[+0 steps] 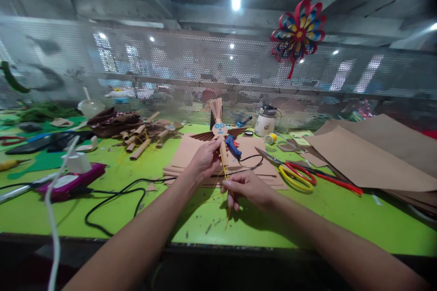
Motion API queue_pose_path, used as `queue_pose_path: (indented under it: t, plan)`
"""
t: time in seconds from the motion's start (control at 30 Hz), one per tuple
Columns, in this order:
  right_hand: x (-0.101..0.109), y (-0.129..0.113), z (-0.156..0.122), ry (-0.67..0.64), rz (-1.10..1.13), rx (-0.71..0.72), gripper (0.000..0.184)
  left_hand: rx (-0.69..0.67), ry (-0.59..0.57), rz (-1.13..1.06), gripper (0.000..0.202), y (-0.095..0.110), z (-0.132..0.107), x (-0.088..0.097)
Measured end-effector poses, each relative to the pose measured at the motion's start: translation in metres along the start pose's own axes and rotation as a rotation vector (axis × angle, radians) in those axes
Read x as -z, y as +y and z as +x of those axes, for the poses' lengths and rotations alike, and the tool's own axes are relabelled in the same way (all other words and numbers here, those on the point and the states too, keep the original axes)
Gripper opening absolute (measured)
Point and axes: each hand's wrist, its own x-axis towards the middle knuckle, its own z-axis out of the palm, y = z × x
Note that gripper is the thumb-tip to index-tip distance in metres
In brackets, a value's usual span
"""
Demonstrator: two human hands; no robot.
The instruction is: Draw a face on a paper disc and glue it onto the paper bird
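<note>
- We hold the paper doll [219, 129] at the center of the frame, upright, blue-marked face showing, pleated wings spread to both sides.
- Our left hand [207, 158] has its fingers closed around the doll's lower body, thumb on the front.
- Our right hand [250, 188] sits just below center, thumb and forefinger pinched together on the yellow string [225, 173]; other fingers curled loosely.
- String runs from the doll's lower end to our pinch; a loose end hangs below the fingers.
- Behind the doll, just right of center: blue glue gun [233, 147] lying on brown paper sheets [184, 157]. We can't tell whether the doll touches it.
- Right of center: scissors [286, 167] with blades toward the upper left; beyond them a thread spool [270, 138] and a jar [265, 123].
- Right edge: larger brown paper stack [372, 159].
- Left of center: pile of paper rolls [139, 149], some with yellow string.
- Lower left: purple power strip [77, 179] with a white plug [75, 162], black cord [86, 219] looped beside it.
- All of that sits on our green table [153, 218].
- Upper right: red, blue and yellow flower ornament [299, 34] against the perforated screen [164, 54].
</note>
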Motion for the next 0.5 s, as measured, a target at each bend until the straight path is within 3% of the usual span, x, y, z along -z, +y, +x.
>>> queue_pose_path:
  t: [0.27, 0.5]
  plan:
    - [0.0019, 0.0022, 0.0038, -0.116, 0.016, 0.015, 0.051, -0.007, 0.009, 0.07, 0.021, -0.0012, -0.0016, -0.0022]
    - [0.0055, -0.0037, 0.0007, -0.085, -0.088, 0.0, 0.053, -0.001, 0.023, 0.073, 0.022, -0.0013, -0.0027, -0.0025]
